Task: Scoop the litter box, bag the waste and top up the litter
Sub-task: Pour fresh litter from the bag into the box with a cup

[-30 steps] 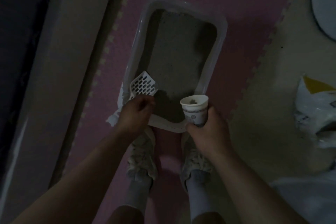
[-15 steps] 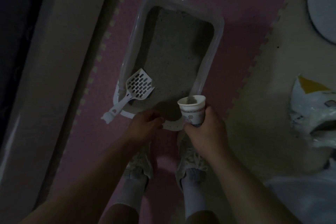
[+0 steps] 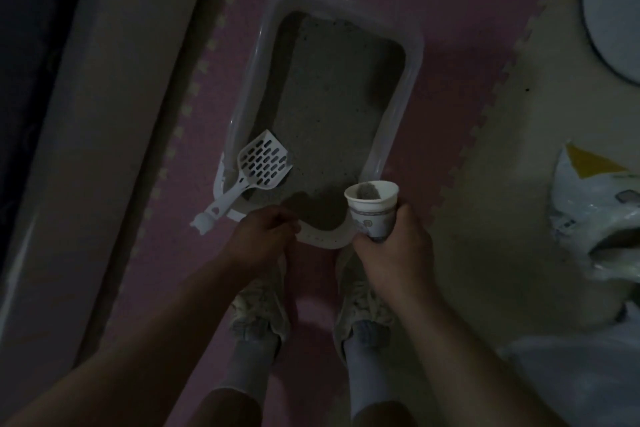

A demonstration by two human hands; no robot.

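The litter box is the landmark: its far and middle litter surface lies open from above, while the scoop leans across its near left corner, handle sticking out over the rim. At its near rim the left hand and the right hand, holding a paper cup, block the approach. Pink mat to its left is bare up to a long pale ledge; well right of it sits a plastic bag.
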